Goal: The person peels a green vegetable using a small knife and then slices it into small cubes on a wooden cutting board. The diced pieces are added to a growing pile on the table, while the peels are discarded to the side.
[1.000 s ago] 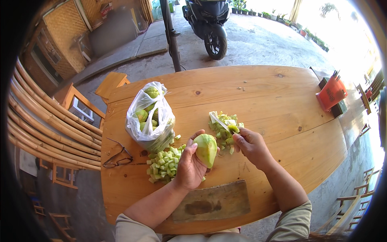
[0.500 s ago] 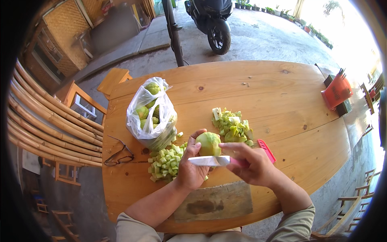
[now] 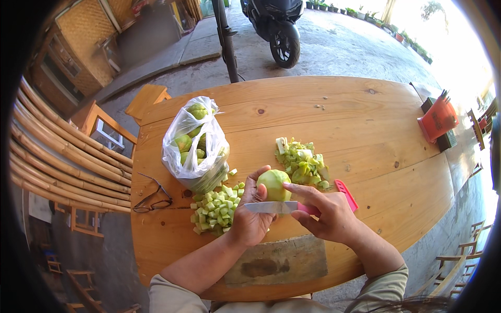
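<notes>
Left hand point(image 3: 249, 221): cupped around a pale-green, peeled, rounded vegetable point(image 3: 273, 184), centre of frame.
Right hand point(image 3: 333, 215): closed on a pink-handled, grey-bladed knife point(image 3: 279, 207), tip pointing left; index finger point(image 3: 302, 191) against the vegetable.
Diced pile point(image 3: 214, 212): pale-green cubes, left of centre.
Bag point(image 3: 201, 180): translucent white plastic, whole green vegetables point(image 3: 183, 142) inside, upper left of centre.

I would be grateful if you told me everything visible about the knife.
The knife has a pale metallic-looking blade and a pink handle, gripped in the right hand. It is held roughly crosswise, tip leftward, over the left hand, just nearer the wearer than the green fruit; whether the blade touches either is unclear.
</notes>
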A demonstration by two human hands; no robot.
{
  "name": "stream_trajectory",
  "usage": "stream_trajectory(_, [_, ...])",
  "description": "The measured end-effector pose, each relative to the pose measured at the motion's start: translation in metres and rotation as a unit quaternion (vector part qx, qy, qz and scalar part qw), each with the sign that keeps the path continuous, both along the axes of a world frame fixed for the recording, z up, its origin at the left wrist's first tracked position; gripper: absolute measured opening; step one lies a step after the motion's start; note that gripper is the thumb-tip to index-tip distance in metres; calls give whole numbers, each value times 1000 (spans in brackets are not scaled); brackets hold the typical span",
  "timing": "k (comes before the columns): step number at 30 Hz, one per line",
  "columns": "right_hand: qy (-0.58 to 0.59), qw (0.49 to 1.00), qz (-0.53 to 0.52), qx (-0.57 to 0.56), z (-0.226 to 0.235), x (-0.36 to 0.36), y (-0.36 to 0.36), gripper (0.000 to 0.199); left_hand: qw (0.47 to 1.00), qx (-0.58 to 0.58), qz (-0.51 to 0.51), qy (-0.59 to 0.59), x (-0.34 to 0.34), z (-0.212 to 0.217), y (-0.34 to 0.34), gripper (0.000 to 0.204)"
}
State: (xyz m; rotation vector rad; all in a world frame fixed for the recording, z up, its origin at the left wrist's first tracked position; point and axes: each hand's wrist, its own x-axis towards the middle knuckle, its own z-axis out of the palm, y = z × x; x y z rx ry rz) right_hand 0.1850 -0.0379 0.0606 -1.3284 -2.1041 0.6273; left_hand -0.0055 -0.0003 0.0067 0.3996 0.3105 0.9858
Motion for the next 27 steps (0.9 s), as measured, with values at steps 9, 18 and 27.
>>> stream_trajectory(9, [16, 998, -11, 53, -7, -3, 2, 42, 998, -31, -21, -47, 1, -9, -3, 41])
stream_trajectory(18, [46, 999, -22, -19, -2, -1, 0, 43, 999, -14, -16, -27, 3, -9, -6, 41])
stream_trajectory(27, [73, 996, -26, -42, 1, 0, -2, 45, 1000, 2, -26, -4, 2, -2, -7, 43])
